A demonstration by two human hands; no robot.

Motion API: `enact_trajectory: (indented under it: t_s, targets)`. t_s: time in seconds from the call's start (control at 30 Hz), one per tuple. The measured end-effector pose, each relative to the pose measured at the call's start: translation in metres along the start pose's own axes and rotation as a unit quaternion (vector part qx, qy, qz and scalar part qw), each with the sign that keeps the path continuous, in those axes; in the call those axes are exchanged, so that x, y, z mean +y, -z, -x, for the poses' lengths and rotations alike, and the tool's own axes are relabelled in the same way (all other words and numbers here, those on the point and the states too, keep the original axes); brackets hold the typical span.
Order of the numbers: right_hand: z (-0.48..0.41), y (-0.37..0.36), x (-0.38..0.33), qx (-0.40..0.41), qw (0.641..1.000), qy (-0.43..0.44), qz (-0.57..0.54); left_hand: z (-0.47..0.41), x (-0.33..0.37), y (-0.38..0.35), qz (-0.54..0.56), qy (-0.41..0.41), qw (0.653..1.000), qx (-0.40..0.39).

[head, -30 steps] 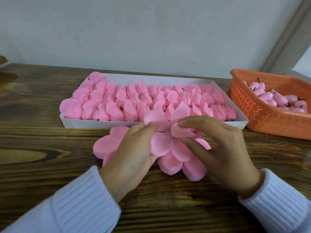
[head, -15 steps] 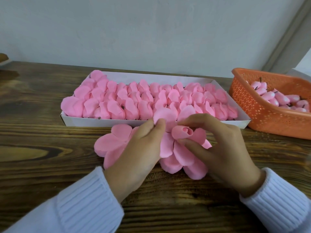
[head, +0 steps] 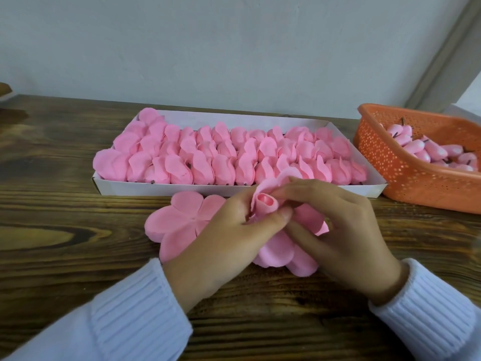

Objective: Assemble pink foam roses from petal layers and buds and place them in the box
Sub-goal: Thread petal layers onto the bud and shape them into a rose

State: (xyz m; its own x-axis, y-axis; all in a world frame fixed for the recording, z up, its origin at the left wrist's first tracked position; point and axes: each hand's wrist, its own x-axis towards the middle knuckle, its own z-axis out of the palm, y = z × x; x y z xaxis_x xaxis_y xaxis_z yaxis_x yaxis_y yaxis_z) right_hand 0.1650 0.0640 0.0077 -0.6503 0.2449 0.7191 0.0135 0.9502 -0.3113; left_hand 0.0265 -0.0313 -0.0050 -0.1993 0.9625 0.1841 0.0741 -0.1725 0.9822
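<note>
A pink foam bud (head: 265,202) shows between my fingertips, with pink petals folded up around it. My left hand (head: 223,238) pinches the petals against the bud from the left. My right hand (head: 335,230) grips the same rose from the right, and its lower petal layer (head: 276,252) spreads flat beneath both hands. A spare flat petal layer (head: 182,217) lies on the table, partly under my left hand. Behind stands the white box (head: 166,188), packed with several rows of finished pink roses (head: 234,157).
An orange perforated basket (head: 406,168) at the right holds several loose pink buds (head: 426,152). The dark wooden table (head: 65,217) runs up to a pale wall. White knitted sleeves cover both wrists.
My left thumb and fingers have closed more petals up around the bud, which now stands more upright and nearer to the middle. Both hands shifted slightly toward each other.
</note>
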Motion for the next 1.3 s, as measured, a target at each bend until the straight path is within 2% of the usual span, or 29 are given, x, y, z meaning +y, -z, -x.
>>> enact_trajectory:
  t_s: [0.1,0.2,0.3,0.4,0.63,0.83,0.97,1.17,1.3]
  targets:
    - [0.000,0.003,0.001,0.053,0.999,-0.005,0.004,0.001,-0.001,0.000,0.022,0.019,1.000,0.000]
    - [-0.003,0.003,0.006,0.112,0.989,-0.092,-0.037,0.001,0.002,-0.002,0.026,0.022,0.999,-0.003]
    - [-0.005,0.001,0.012,0.068,0.969,-0.190,-0.144,0.002,0.004,-0.004,0.049,0.018,0.999,-0.014]
    - [-0.003,0.000,0.019,0.065,0.953,-0.228,-0.188,0.002,0.003,-0.004,0.081,0.016,0.997,-0.013]
    - [-0.003,-0.001,0.021,0.076,0.949,-0.211,-0.222,0.000,0.001,-0.001,0.061,0.029,0.998,0.010]
    - [-0.003,0.002,0.010,0.081,0.976,-0.128,-0.158,0.003,0.003,-0.002,-0.013,-0.006,0.999,-0.029]
    - [-0.003,0.003,0.003,0.085,0.980,-0.104,-0.147,0.006,0.004,-0.003,-0.042,-0.019,0.998,-0.043]
    - [-0.002,0.004,0.001,0.062,0.973,-0.090,-0.203,0.005,0.007,-0.004,-0.002,-0.042,0.999,-0.030]
    - [-0.003,0.001,0.004,0.017,0.945,-0.148,-0.291,0.004,0.006,-0.003,0.036,-0.037,0.998,0.020]
